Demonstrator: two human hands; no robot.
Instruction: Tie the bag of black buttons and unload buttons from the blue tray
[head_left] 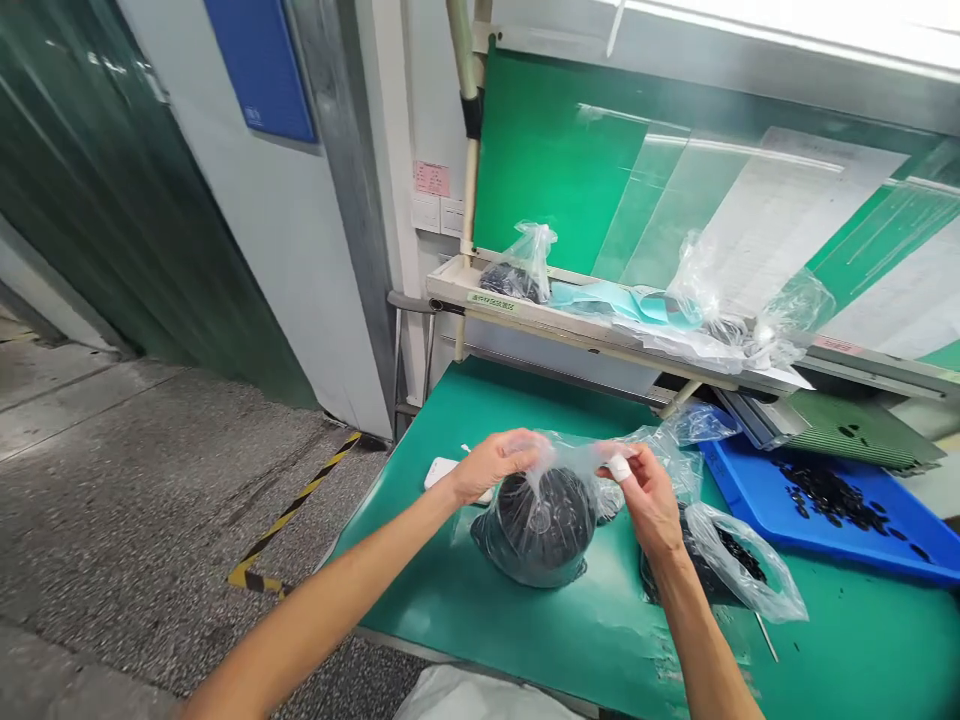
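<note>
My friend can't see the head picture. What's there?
The left hand and right hand hold the top of a bag of dark pieces on a green table. An open bag and a blue tray lie to the right.

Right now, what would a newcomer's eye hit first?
Probably the dark-filled clear bag on the green table, its top held by the left hand and right hand. Then the bright blue tray at right, black pieces scattered in it, and the yellow-black floor tape at left.

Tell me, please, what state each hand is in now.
Left hand: closed, holding the clear bag by its top.
Right hand: closed, holding the same bag's top.
</note>
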